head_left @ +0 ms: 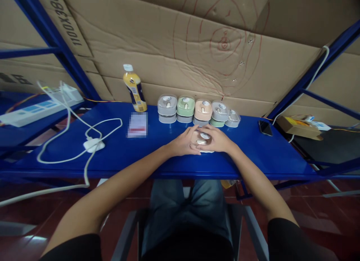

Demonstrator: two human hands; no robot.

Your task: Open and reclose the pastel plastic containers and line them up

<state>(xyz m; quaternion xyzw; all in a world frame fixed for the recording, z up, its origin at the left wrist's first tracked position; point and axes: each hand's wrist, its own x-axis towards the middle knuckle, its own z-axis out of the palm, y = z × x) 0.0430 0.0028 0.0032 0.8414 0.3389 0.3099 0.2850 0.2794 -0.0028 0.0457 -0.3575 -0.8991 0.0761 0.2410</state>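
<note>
Both my hands meet at the middle of the blue shelf (253, 152), closed around a small peach-coloured box with a clear lid (201, 138). My left hand (183, 141) grips its left side and my right hand (217, 138) grips its right side. The box rests on or just above the shelf surface. Behind it stands a row of similar small boxes (197, 110) in grey, green, peach and white, stacked two high against the cardboard wall.
A yellow drink bottle (134, 89) stands at the back left beside a small card (137, 124). A white charger with cable (92, 144) lies to the left. A black phone (265, 127) lies at the right. A power strip (39, 109) sits far left.
</note>
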